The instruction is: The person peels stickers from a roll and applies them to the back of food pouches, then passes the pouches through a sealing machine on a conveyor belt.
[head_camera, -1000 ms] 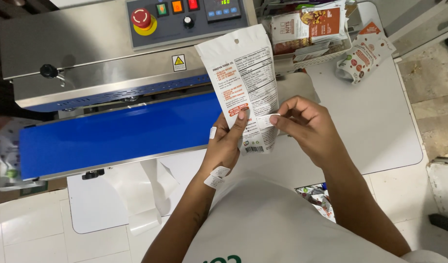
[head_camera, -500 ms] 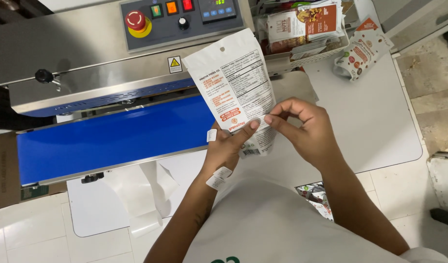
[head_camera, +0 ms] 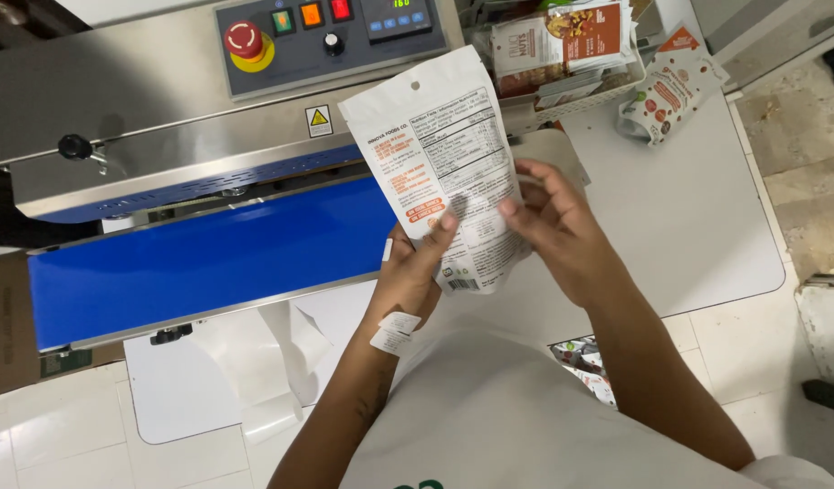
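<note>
Both hands held the white pouch [head_camera: 444, 181] upright above the blue conveyor belt [head_camera: 208, 263]; it had tilted slightly left. The left hand [head_camera: 412, 276] pinched its lower edge, the right hand [head_camera: 557, 226] apparently smoothing it.

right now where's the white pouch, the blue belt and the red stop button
white pouch [head_camera: 435, 154], head view, upper printed back panel
blue belt [head_camera: 208, 263], head view, middle of its flat top
red stop button [head_camera: 243, 39], head view, its round cap
</note>
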